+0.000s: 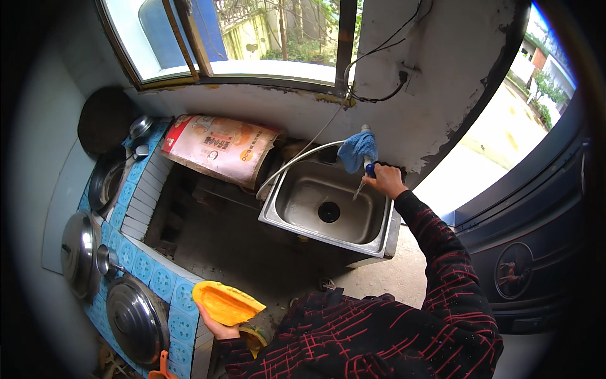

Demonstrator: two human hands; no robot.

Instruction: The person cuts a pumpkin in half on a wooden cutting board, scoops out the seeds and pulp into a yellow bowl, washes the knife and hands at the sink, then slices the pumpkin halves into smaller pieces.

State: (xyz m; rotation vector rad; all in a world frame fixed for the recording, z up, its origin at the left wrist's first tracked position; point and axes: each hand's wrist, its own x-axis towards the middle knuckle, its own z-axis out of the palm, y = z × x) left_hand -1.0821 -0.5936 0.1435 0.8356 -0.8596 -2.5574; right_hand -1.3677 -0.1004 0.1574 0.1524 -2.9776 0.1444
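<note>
My left hand (218,327) holds a hollowed-out wedge of orange pumpkin (228,303) from below, over the edge of the tiled stove counter. At the sink's back right corner, my right hand (387,180) grips the blue handle (370,170) of the tap. What looks like a thin stream of water (358,191) runs down from the tap into the stainless steel sink (303,222). A blue cloth (358,149) is draped over the tap's pipe. The sink basin shows a black drain (329,212).
The blue-tiled stove counter (163,283) carries lidded pots (132,320), a wok (106,182) and a metal ladle (105,258). Beside the sink lies a printed sack or carton (220,147). A white hose (298,158) loops over the sink's left rim. A dark door (530,246) stands at right.
</note>
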